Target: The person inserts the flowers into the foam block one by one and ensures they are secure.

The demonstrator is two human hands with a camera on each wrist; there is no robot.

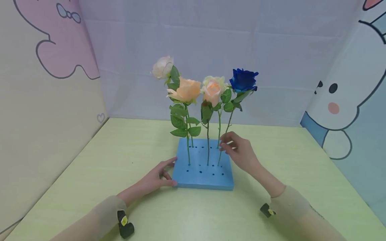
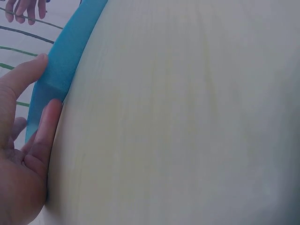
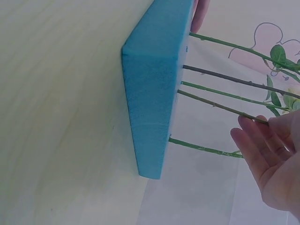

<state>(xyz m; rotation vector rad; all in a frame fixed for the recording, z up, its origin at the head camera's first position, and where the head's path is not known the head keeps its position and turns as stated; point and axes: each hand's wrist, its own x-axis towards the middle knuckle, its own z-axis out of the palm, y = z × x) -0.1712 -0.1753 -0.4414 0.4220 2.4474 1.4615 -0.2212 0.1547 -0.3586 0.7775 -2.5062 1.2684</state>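
A blue foam board point(image 1: 196, 179) with small holes lies flat on the table, and artificial roses stand upright in it. My right hand point(image 1: 239, 152) pinches the stem of the blue rose point(image 1: 243, 80); in the right wrist view that stem point(image 3: 213, 104) meets the board's top face. The left hand point(image 1: 158, 175) rests against the board's left side, thumb near the front corner. In the left wrist view its fingertips point(image 2: 54, 108) touch the board's side point(image 2: 70, 51). A peach rose point(image 1: 187, 89), a pinkish rose point(image 1: 212, 92), a whitish rose point(image 1: 163, 68) and a pale greenish rose point(image 1: 223, 82) stand nearby.
The pale yellow-green table point(image 1: 135, 140) surrounds the board. Behind it hangs a plain light cloth point(image 1: 193, 40). Cartoon-printed panels stand at the left point(image 1: 60, 100) and the right point(image 1: 368, 134). Leaves and blooms crowd together above the board.
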